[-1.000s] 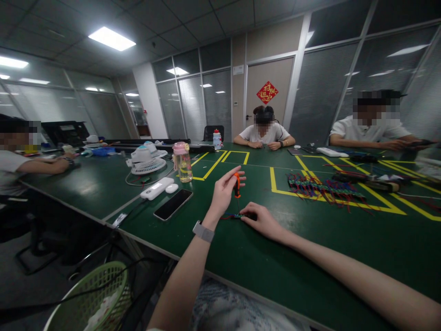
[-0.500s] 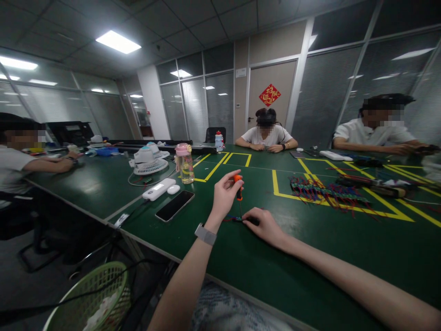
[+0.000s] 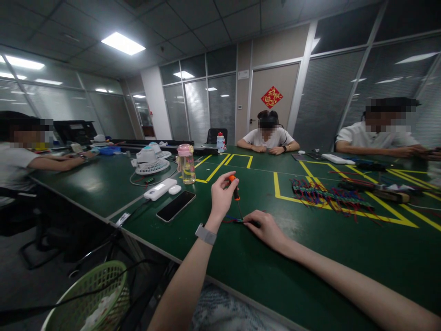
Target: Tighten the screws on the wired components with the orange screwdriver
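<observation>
Working at the green tabletop [image 3: 241, 262], apparently on a screw-turning step; bounded by the near edge at bottom centre, open toward lower right, limited at right by a heap of wired boards [image 3: 330, 194] and at centre left by the phone [image 3: 176, 206]. Using a loosely curled left hand [image 3: 222, 195] and a right hand [image 3: 265, 225] pinched almost closed, holding respectively the screwdriver [image 3: 236, 195], tilted, and the small circuit board [image 3: 239, 220], at frame centre below. Probably needing a straighter shaft and steady pressure next; cannot tell if seated.
</observation>
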Motion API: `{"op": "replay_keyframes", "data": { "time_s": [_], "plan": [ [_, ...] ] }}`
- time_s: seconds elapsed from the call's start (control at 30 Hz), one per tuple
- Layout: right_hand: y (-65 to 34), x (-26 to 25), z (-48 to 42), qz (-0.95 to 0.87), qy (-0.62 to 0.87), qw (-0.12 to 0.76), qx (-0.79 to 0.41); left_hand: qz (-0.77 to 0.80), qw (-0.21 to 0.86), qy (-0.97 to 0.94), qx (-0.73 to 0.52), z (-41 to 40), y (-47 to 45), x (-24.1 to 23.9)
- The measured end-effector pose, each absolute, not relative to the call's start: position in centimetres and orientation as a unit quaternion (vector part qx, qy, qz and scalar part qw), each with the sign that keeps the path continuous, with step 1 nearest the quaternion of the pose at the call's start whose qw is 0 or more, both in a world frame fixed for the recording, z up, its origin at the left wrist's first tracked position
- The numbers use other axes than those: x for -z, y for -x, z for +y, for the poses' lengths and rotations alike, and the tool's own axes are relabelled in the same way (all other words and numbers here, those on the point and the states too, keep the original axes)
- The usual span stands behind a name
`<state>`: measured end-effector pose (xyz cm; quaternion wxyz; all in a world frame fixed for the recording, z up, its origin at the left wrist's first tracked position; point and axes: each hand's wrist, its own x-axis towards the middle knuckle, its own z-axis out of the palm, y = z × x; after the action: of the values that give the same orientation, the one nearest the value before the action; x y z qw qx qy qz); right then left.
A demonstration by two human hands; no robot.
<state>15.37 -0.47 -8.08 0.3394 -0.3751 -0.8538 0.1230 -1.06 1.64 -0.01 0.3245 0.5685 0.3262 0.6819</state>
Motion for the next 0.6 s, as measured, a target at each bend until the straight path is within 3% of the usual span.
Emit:
{"op": "replay_keyframes", "data": {
  "time_s": [0.33, 0.43, 0.6],
  "plan": [
    [-15.3, 7.9, -0.5, -0.85, 0.386, 0.337, -0.12, 0.322, 0.249, -0.588, -0.699, 2.3, 2.9, -1.3],
    [-15.2, 7.7, -0.6, -0.857, 0.371, 0.338, -0.116, 0.359, 0.223, -0.688, -0.59, 2.1, 3.3, -1.7],
    [-15.0, 7.3, -0.8, -0.86, 0.369, 0.335, -0.109, 0.383, 0.208, -0.86, -0.265, 1.2, 3.7, -0.3]
  ]
}}
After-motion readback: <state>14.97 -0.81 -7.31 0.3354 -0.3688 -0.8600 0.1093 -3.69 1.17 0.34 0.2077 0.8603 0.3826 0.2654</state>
